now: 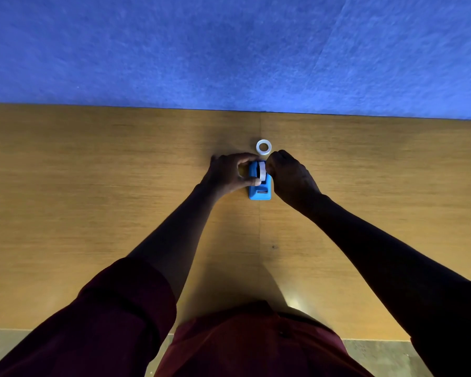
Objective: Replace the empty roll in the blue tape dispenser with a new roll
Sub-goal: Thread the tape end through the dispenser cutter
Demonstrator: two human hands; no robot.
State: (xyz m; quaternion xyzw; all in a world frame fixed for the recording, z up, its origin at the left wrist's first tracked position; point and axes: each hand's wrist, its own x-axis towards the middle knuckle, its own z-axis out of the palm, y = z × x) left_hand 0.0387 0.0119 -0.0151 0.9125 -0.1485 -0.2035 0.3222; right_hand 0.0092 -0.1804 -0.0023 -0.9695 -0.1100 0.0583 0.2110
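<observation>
Blue tape dispenser (259, 189): smooth moulded plastic, rounded oblong, standing on the worktop (93, 186), a matt wood-grain laminate. Its long axis runs away from the person, the flat cutter end pointing back toward them. A white roll (262, 170) stands on edge in its cradle. Left hand (229, 172) curls round the roll, thumb at the near rim, fingers at the far rim. Right hand (288, 172) is curled against the dispenser's right side; what its fingertips hold cannot be made out. A second white ring (263, 147) lies flat just beyond. Behind, a felt-like blue wall panel (229, 50).
</observation>
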